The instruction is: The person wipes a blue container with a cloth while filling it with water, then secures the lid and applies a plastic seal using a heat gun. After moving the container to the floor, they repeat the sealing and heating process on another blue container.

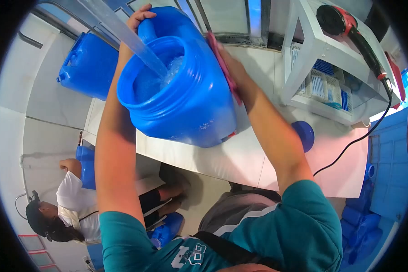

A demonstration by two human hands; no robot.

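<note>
A large blue plastic jug (pixel 199 99) stands on the white counter with its wide threaded mouth facing me. Clear water (pixel 122 34) streams from the upper left into the mouth and froths inside. My left hand (pixel 141 17) has its fingers wrapped round the jug's handle at the far side. Against the jug's right side, my right hand (pixel 231 63) presses a pink cloth (pixel 222 65); its fingers are partly hidden by the arm. A round blue lid (pixel 303 136) lies on the counter near my right forearm.
At the right, a white shelf unit (pixel 299 54) holds small baskets of blue and white items. On top lies a red and black blower (pixel 344 27) with a trailing cord. Another blue jug (pixel 88 65) stands left. A person (pixel 77 199) sits lower left beside a blue container (pixel 86 165).
</note>
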